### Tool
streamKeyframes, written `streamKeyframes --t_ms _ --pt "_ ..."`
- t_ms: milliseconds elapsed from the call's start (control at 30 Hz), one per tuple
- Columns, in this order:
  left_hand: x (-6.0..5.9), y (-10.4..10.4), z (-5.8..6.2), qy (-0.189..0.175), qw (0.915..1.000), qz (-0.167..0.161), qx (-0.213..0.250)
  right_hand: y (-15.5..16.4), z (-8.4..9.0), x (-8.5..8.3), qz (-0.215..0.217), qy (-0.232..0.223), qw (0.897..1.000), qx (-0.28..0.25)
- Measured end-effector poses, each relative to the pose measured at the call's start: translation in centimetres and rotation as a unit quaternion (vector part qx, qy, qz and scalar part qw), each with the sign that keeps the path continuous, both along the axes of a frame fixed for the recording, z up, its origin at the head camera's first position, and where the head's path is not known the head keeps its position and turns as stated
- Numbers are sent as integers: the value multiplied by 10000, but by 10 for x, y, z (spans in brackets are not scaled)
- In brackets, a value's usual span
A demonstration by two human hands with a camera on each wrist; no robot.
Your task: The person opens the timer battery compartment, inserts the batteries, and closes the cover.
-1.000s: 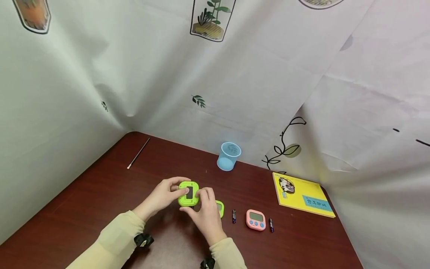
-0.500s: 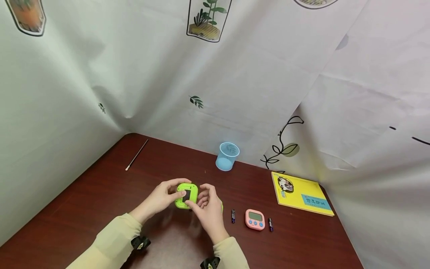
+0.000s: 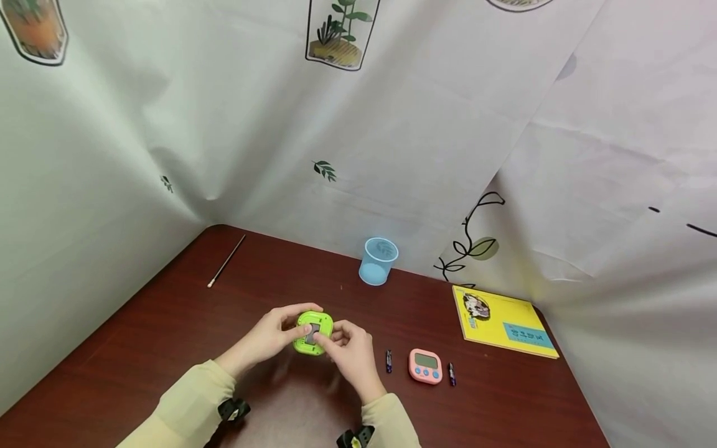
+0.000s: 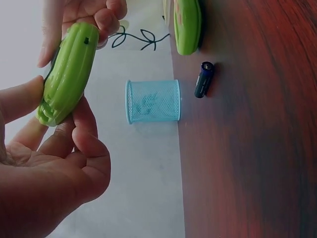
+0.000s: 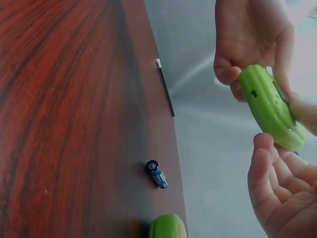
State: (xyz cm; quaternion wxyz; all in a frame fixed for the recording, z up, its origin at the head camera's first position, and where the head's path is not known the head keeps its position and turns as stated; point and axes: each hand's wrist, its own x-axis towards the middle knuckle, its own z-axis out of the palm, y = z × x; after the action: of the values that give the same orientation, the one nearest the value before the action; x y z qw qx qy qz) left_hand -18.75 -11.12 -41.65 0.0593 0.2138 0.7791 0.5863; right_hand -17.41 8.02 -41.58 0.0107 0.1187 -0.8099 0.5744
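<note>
A green digital timer (image 3: 322, 325) is held between both hands, its back with a grey rectangular piece turned towards the head camera. My left hand (image 3: 263, 341) grips its left side, thumb on the back and fingers behind the far edge. From the right, my right hand (image 3: 354, 358) pinches it, thumb pressed on the grey piece. The left wrist view shows the timer (image 4: 72, 74) edge-on. A second green timer (image 4: 187, 25) lies on the table there, hidden behind my right hand in the head view. Near it lies a battery (image 4: 204, 79).
Right of my hands lie a battery (image 3: 389, 361), a pink timer (image 3: 426, 366) and another battery (image 3: 452, 374). A blue mesh cup (image 3: 376, 264) stands at the table's back edge. A yellow book (image 3: 504, 322) lies back right, a thin white-tipped stick (image 3: 226, 261) back left.
My right hand's fingers have left the timer's right edge and come back to it, thumb now on its back. The held timer has dropped slightly in view. My left hand keeps its grip.
</note>
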Motion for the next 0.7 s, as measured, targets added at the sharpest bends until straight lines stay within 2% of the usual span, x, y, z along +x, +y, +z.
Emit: streamKeyframes --t_ms 100,200,367,700 --pt "-1 0 0 11 10000 -65 40 1 15 6 133 -56 9999 -37" --pt "-1 0 -1 -2 9999 -118 71 2 22 9 312 -132 9993 -125" --pt "-2 1 -2 -36 9995 -233 196 7 23 7 548 -243 9978 -271" --pt "-2 4 -1 -115 9976 -439 518 12 24 6 665 -334 9959 -513"
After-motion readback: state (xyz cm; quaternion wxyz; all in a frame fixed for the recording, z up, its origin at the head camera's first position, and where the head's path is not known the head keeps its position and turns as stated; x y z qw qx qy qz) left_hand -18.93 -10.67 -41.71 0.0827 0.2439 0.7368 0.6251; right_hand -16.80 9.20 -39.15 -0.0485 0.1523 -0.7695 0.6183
